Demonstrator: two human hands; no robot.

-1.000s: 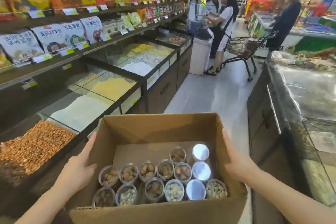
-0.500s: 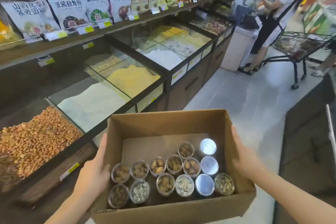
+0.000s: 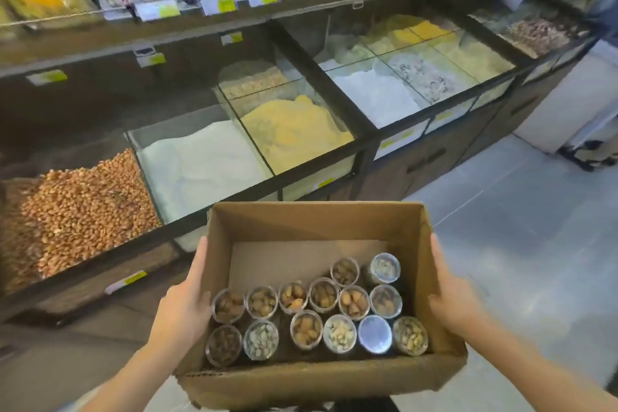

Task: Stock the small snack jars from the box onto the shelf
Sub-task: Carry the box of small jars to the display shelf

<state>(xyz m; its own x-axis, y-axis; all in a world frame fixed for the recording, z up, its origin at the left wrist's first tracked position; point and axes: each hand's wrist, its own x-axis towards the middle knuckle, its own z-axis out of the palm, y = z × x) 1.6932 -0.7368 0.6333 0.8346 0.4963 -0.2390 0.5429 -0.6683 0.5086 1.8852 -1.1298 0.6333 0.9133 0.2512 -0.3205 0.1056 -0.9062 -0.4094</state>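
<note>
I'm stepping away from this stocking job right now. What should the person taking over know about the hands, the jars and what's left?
Left hand: flat against the left wall of the cardboard box, fingers straight.
Right hand: flat against the right wall; together they carry the box in front of the bulk bins.
Snack jars: all upright in the near half of the box; the far half is bare.
Done: no jar seen on a shelf.
Left: set the box down, then shelve every jar.

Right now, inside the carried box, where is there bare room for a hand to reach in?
The brown cardboard box has bare floor behind the small clear snack jars, toward its far wall. The near half is crowded, with jars packed in touching rows.
</note>
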